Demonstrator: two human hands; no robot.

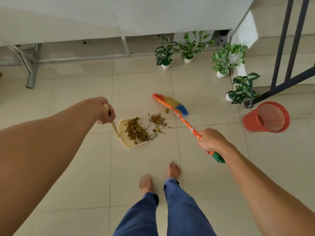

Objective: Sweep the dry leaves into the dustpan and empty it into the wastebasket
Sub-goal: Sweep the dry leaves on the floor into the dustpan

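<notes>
A cream dustpan (123, 140) rests on the tiled floor with its mouth facing right, and a heap of dry leaves (136, 131) lies inside it. More dry leaves (157, 120) are scattered on the floor just to its right. My left hand (104, 113) grips the dustpan's upright wooden handle. My right hand (210, 140) holds the orange patterned broom (185, 123), whose multicoloured head sits on the floor beyond the loose leaves. A red mesh wastebasket (252, 123) stands at the right.
Several potted plants (223, 61) in white pots line the back right, one (243, 90) close to the wastebasket. A dark metal railing (288, 48) rises at the right. White panels on a metal frame (30, 77) run along the back. My bare feet (173, 171) stand below the dustpan.
</notes>
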